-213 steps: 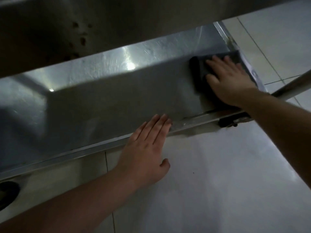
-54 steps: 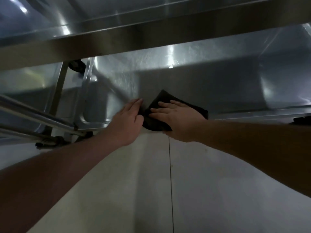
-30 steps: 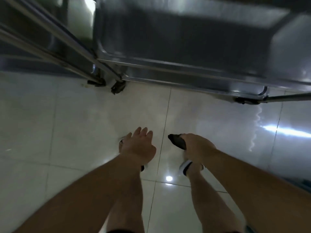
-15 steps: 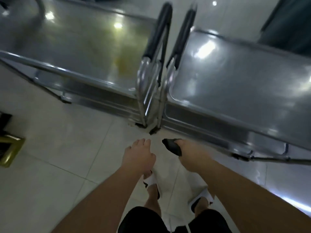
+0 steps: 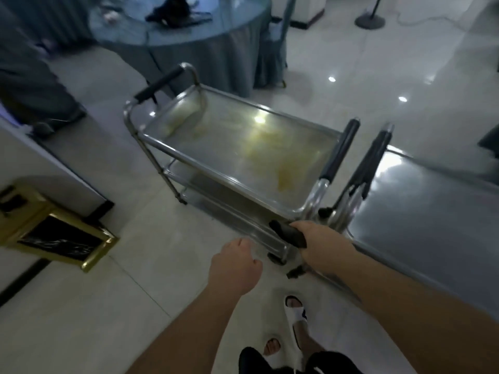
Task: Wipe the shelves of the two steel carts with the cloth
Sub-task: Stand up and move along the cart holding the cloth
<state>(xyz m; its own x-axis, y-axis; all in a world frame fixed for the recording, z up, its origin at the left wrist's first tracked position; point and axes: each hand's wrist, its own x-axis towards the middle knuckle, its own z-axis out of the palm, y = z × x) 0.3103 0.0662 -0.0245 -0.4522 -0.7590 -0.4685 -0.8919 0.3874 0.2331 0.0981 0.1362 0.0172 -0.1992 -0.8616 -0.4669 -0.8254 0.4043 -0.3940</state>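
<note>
Cloth (image 5: pixel 288 235) beside cart (image 5: pixel 243 157) corner

Much of the dark cloth (image 5: pixel 287 234) is hidden inside the right hand (image 5: pixel 321 245), whose fingers are concealed beneath it. The fingers of the left hand (image 5: pixel 235 268) are turned away, so their curl cannot be judged. The right steel cart (image 5: pixel 421 211) is cut off by the frame's edge. The lower shelves of the left steel cart (image 5: pixel 237 155) are largely covered by its top tray. The dark items on the round table (image 5: pixel 189 31) are blurred beyond naming.
</note>
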